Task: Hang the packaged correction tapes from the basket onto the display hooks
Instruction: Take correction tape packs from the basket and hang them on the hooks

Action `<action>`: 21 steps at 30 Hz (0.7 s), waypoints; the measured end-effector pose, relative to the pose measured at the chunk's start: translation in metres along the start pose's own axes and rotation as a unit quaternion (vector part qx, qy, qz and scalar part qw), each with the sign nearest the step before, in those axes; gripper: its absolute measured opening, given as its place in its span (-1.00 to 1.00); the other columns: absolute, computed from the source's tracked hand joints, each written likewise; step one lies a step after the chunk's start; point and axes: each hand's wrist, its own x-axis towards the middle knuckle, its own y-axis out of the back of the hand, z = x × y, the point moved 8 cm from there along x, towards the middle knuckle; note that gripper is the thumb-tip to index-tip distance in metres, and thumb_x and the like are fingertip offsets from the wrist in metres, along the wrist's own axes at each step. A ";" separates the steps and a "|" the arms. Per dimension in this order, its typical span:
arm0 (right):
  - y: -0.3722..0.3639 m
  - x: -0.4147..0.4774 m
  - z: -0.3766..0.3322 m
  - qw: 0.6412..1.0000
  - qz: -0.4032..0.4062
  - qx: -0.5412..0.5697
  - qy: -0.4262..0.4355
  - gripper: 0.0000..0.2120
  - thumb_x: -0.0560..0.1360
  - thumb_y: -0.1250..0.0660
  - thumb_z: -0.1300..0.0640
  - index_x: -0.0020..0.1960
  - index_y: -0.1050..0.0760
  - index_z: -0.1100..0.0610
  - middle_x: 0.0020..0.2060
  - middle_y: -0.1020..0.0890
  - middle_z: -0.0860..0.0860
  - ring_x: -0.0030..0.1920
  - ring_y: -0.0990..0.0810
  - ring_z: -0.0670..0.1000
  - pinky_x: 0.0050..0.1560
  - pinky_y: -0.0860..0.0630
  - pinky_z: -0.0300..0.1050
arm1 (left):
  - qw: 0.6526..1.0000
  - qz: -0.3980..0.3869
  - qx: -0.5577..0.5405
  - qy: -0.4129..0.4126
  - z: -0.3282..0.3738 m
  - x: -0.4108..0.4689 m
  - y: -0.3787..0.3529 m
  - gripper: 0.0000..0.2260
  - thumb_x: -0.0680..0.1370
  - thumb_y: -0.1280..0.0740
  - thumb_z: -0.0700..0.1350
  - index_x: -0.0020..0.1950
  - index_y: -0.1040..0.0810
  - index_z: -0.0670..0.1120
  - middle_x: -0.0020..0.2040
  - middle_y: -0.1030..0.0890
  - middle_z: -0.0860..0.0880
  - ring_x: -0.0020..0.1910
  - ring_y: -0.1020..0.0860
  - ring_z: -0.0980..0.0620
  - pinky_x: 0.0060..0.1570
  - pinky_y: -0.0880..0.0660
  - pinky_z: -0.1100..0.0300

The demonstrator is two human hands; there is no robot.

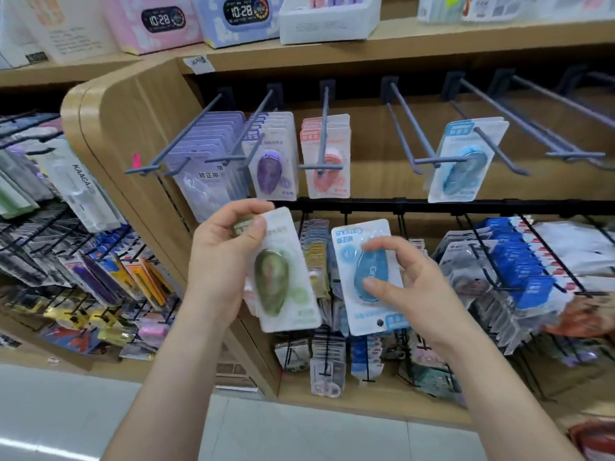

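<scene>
Head view. The left hand [223,261] grips a small stack of green packs [283,274] of correction tape – thumb across the upper front of the card, fingers curled behind it. The right hand [409,287] pinches one blue pack [369,277] by its blister, index finger at the top of the bulge and thumb at its lower side, the other fingers loosely spread. Both loads are held in front of the lower rail, below the display hooks [512,116]. The basket is not in view.

The blue pack appears inverted: its hang hole [379,323] sits at the bottom edge. It probably needs turning end for end before it goes onto a hook.

A matching hung blue pack [466,161] is already on an upper hook; several hooks to its right are bare.

Handling, as a judgement: each pack is light. The backing card is stiff but will bend if squeezed at one corner. The clear blister is smooth and likely slippery – grip across the blister or the card's side edges, and keep fingers off the hang hole.
</scene>
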 end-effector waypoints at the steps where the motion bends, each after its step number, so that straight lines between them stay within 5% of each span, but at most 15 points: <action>1: 0.007 -0.002 -0.004 1.000 0.000 -0.015 0.008 -0.43 0.49 -0.41 0.37 0.23 -0.48 -0.26 0.14 -0.62 -0.17 0.12 -0.63 -0.12 -0.05 -0.62 -0.12 | 1.000 -0.010 0.016 0.000 0.000 -0.002 -0.006 -0.78 0.59 -0.28 -0.34 -0.08 -0.63 -0.06 -0.29 -0.61 0.06 -0.36 -0.58 0.06 -0.35 -0.56 0.18; 5: 0.029 -0.008 -0.008 1.000 0.003 0.002 0.003 -0.07 0.45 -0.46 0.38 0.46 -0.14 -0.39 0.09 -0.70 0.00 0.09 -0.69 0.06 -0.02 -0.63 0.12 | 0.996 -0.029 0.087 0.019 -0.009 -0.011 -0.035 -0.76 0.57 -0.35 -0.26 -0.18 -0.70 0.02 -0.30 -0.66 0.02 -0.37 -0.59 0.06 -0.36 -0.54 0.18; 11: 0.059 -0.012 -0.010 0.998 0.043 -0.051 0.008 -0.46 0.34 -0.55 0.39 0.14 -0.55 -0.12 -0.03 -0.74 -0.06 -0.02 -0.72 0.04 -0.04 -0.67 0.07 | 0.984 -0.108 0.135 0.031 -0.028 -0.019 -0.093 -0.95 0.42 -0.48 -0.03 -0.14 -0.72 0.08 -0.16 -0.72 0.04 -0.21 -0.63 0.10 -0.20 -0.57 0.20; 15: 0.081 -0.018 -0.010 0.998 0.045 -0.046 0.023 -0.61 0.39 -0.54 0.28 0.11 -0.61 -0.08 0.00 -0.72 -0.04 0.02 -0.69 0.00 0.03 -0.64 0.04 | 0.970 -0.160 0.181 -0.021 -0.022 -0.022 -0.129 -0.78 0.52 -0.43 -0.14 -0.23 -0.67 0.17 -0.27 -0.67 0.19 -0.27 -0.57 0.26 -0.21 -0.49 0.35; 21: 0.118 -0.022 -0.004 0.996 0.019 -0.083 0.012 -0.72 0.50 -0.40 0.12 0.13 -0.56 -0.18 0.00 -0.71 -0.16 0.04 -0.66 -0.12 0.11 -0.61 0.06 | 0.949 -0.207 0.209 -0.113 -0.001 -0.031 -0.186 -0.83 0.54 -0.42 -0.16 -0.18 -0.64 0.10 -0.31 -0.61 0.24 -0.28 -0.53 0.30 -0.23 -0.42 0.41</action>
